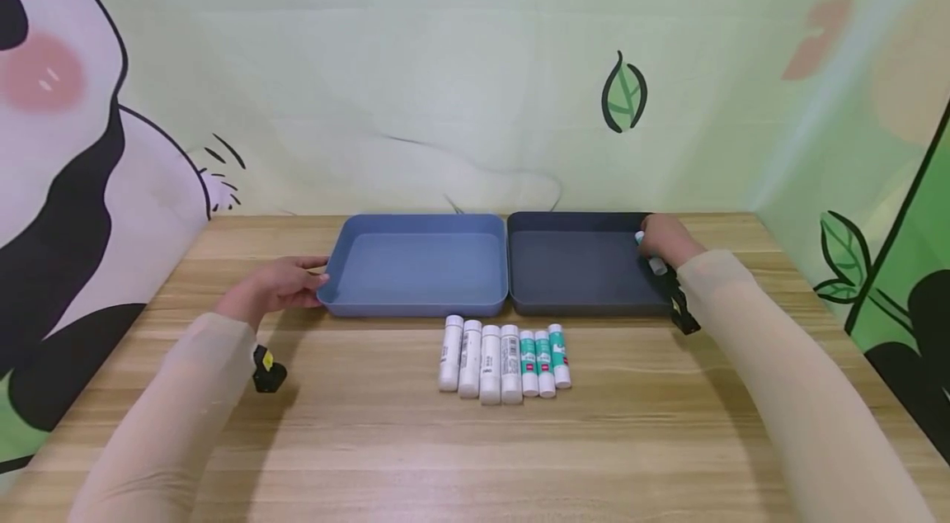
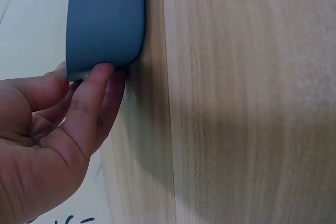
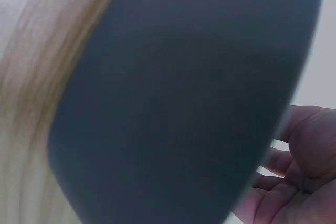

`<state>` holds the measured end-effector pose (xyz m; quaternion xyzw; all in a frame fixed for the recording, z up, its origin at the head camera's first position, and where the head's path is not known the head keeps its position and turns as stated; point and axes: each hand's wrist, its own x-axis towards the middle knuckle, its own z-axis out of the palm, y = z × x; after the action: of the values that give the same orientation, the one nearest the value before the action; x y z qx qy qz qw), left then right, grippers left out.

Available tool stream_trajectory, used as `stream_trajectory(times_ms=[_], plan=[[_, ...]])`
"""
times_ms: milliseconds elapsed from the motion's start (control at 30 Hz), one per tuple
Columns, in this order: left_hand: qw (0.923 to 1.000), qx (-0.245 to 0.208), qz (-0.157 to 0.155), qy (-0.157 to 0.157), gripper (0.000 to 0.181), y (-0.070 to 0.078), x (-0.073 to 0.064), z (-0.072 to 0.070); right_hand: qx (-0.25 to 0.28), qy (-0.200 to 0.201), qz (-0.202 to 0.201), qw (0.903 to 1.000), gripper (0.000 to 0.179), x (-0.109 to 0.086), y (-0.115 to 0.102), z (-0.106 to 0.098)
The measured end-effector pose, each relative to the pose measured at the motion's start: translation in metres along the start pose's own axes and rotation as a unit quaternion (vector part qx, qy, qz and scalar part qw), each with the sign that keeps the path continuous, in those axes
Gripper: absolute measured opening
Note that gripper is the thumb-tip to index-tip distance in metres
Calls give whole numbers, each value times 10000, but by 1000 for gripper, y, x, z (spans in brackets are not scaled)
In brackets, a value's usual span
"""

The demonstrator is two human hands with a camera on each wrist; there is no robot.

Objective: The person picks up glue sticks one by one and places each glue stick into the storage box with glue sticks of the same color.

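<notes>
At the left end of the blue tray (image 1: 426,309), my left hand (image 1: 285,284) holds its edge. In the left wrist view, the thumb meets the rim and the fingers (image 2: 86,98) press the outer wall near the corner. My right hand (image 1: 664,238) grips a glue stick (image 1: 657,266) over the right end of the dark grey tray (image 1: 586,309). Much of that stick is covered by the fingers. In the right wrist view the tray's wall (image 3: 173,103) hides part of the hand (image 3: 310,166), and the stick does not show.
In front of the trays lies a row of several white capped tubes (image 1: 490,365) and three green-and-white glue sticks (image 1: 543,365). The two trays stand side by side on the wooden table (image 1: 475,465), near the printed backdrop (image 1: 460,94).
</notes>
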<state>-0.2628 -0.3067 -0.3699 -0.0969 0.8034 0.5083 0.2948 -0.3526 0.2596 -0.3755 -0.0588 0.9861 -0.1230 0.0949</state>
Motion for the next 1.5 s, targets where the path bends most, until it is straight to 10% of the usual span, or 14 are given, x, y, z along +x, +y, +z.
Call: stream_trajectory(times_ms=[700,1500], plan=[[9986,-83,424,297,61,-6,5,2,997,108,-486,9938,57,-72,-29,-36],[9990,-105,339,268,61,-8,3,5,2403,-106,-1016,9653,54,-148,-60,-37]])
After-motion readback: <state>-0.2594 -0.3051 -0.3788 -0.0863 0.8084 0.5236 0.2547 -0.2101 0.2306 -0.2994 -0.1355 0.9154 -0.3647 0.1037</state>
